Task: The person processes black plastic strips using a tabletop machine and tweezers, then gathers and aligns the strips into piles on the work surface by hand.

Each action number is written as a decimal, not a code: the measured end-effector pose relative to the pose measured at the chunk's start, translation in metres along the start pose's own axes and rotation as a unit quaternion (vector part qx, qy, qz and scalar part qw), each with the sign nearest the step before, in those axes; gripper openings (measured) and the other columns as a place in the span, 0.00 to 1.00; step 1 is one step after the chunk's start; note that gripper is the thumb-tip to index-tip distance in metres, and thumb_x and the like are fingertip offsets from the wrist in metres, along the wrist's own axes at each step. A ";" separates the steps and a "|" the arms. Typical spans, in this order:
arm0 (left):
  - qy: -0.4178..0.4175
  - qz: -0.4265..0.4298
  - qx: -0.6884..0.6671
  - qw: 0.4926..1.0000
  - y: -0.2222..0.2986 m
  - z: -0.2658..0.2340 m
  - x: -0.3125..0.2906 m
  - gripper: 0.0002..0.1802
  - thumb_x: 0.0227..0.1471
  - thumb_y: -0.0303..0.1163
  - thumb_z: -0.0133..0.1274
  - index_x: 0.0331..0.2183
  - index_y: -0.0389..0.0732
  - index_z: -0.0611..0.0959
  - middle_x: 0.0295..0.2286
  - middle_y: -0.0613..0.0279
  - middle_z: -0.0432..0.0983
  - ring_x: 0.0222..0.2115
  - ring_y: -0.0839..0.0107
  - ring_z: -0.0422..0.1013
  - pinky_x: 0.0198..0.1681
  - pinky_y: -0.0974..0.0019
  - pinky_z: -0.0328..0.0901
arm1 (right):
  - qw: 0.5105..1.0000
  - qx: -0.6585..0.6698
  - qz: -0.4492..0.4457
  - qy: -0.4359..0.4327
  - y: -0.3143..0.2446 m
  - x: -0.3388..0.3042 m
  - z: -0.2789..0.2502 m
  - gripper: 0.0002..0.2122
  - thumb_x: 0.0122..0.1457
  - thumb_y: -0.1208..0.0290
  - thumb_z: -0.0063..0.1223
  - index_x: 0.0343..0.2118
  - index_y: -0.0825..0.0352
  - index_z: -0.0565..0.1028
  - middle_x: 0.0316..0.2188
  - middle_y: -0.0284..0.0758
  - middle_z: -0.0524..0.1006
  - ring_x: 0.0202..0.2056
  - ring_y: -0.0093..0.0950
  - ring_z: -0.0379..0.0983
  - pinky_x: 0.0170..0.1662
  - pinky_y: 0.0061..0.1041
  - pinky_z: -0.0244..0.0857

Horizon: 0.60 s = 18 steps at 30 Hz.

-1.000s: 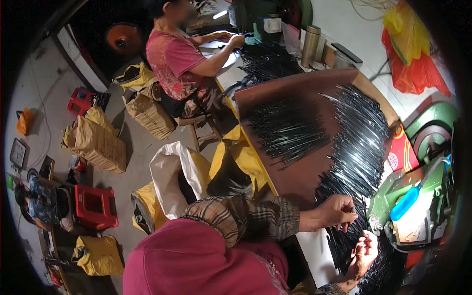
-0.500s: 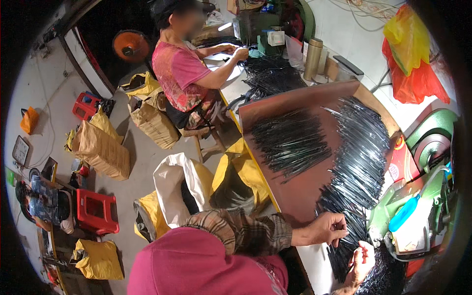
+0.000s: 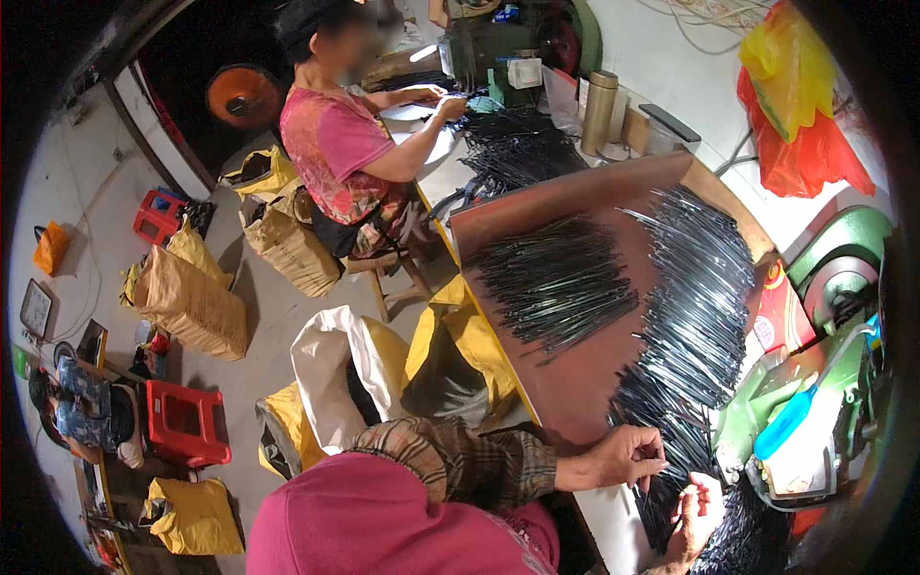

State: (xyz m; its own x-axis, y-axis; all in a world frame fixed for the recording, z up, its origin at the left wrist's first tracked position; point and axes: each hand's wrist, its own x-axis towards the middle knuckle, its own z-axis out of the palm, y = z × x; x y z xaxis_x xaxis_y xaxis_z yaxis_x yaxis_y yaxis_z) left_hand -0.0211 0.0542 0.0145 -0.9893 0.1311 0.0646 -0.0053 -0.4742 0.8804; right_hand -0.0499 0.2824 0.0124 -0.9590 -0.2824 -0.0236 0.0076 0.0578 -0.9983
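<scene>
Both hands work at five o'clock in the head view: left hand (image 3: 618, 458) pinches thin dark metal rods (image 3: 695, 316), right hand (image 3: 697, 503) curls round a few below. I judge them light, stiff and slippery; grip mid-length. Glossy black, they fan across the brown table (image 3: 575, 206).

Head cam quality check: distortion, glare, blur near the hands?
Head view: strong fisheye, black rim, and the table edge bows; glints on the dark rods; left hand and right hand fairly sharp near the lower edge; the co-worker's face is blurred.
</scene>
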 end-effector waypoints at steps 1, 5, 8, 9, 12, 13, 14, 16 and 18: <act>0.000 0.001 0.008 1.000 0.000 0.001 0.000 0.07 0.53 0.27 0.53 0.27 0.36 0.72 0.19 0.65 0.71 0.16 0.78 0.72 0.15 0.76 0.62 | 1.000 0.009 0.005 0.005 -0.001 0.000 0.001 0.15 0.53 0.73 0.58 0.42 0.73 0.70 0.20 0.28 0.67 0.15 0.12 0.59 0.15 0.10 0.55; -0.003 -0.018 -0.024 1.000 0.004 0.001 0.001 0.07 0.53 0.27 0.53 0.29 0.36 0.72 0.21 0.63 0.71 0.18 0.76 0.73 0.15 0.76 0.62 | 0.998 -0.041 0.021 0.043 -0.007 0.000 0.006 0.15 0.53 0.74 0.57 0.42 0.74 0.70 0.21 0.27 0.67 0.15 0.12 0.59 0.16 0.10 0.56; 0.003 -0.046 -0.073 0.996 0.008 0.000 0.006 0.10 0.55 0.33 0.53 0.31 0.37 0.72 0.24 0.63 0.72 0.24 0.77 0.74 0.21 0.78 0.63 | 0.999 0.026 -0.044 0.012 -0.010 0.001 0.012 0.20 0.52 0.71 0.58 0.46 0.73 0.68 0.24 0.28 0.67 0.17 0.12 0.59 0.16 0.10 0.59; 0.000 -0.042 -0.075 0.996 0.009 0.000 0.009 0.10 0.56 0.33 0.51 0.32 0.37 0.71 0.24 0.63 0.72 0.27 0.77 0.74 0.23 0.77 0.64 | 0.998 0.044 -0.046 0.004 -0.011 0.001 0.014 0.24 0.51 0.68 0.59 0.48 0.74 0.66 0.25 0.29 0.66 0.18 0.12 0.59 0.16 0.10 0.59; 0.008 -0.018 -0.136 0.990 0.006 0.008 0.014 0.07 0.55 0.29 0.50 0.32 0.36 0.70 0.27 0.63 0.70 0.25 0.75 0.74 0.21 0.75 0.65 | 0.996 0.071 -0.061 -0.002 -0.014 0.002 0.025 0.27 0.51 0.66 0.59 0.51 0.75 0.64 0.27 0.30 0.66 0.19 0.14 0.61 0.16 0.09 0.58; 0.008 -0.028 -0.116 0.993 0.004 0.010 0.014 0.07 0.56 0.29 0.49 0.32 0.37 0.70 0.27 0.63 0.69 0.25 0.75 0.74 0.22 0.74 0.65 | 0.996 0.071 -0.056 -0.009 -0.017 0.001 0.028 0.30 0.54 0.59 0.60 0.53 0.74 0.62 0.29 0.27 0.68 0.22 0.13 0.61 0.20 0.10 0.53; 0.008 -0.029 -0.115 0.993 0.002 0.011 0.015 0.07 0.56 0.29 0.49 0.32 0.37 0.70 0.27 0.63 0.69 0.25 0.75 0.74 0.22 0.74 0.65 | 0.996 0.067 -0.052 -0.009 -0.019 0.001 0.032 0.30 0.54 0.59 0.60 0.53 0.74 0.62 0.29 0.27 0.68 0.22 0.13 0.61 0.20 0.10 0.53; 0.006 -0.023 -0.111 0.994 -0.005 0.017 0.013 0.07 0.56 0.30 0.49 0.32 0.37 0.70 0.27 0.64 0.70 0.26 0.75 0.75 0.23 0.74 0.66 | 0.996 0.050 -0.024 0.076 -0.026 0.001 0.037 0.21 0.54 0.68 0.57 0.47 0.75 0.68 0.25 0.30 0.67 0.20 0.16 0.61 0.24 0.14 0.63; 0.000 0.001 -0.120 0.993 -0.012 0.019 0.013 0.06 0.56 0.29 0.49 0.32 0.37 0.71 0.26 0.64 0.72 0.27 0.74 0.76 0.25 0.73 0.67 | 0.996 0.039 -0.018 0.084 -0.031 0.000 0.041 0.16 0.54 0.73 0.55 0.43 0.75 0.71 0.25 0.32 0.70 0.20 0.17 0.62 0.27 0.17 0.64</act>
State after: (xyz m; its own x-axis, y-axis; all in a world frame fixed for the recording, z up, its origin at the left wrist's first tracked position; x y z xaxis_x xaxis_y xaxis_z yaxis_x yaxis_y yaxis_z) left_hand -0.0310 0.0780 0.0138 -0.9892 0.1307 0.0665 -0.0384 -0.6683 0.7429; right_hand -0.0382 0.2412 0.0412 -0.9928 -0.1187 0.0144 -0.0113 -0.0263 -0.9996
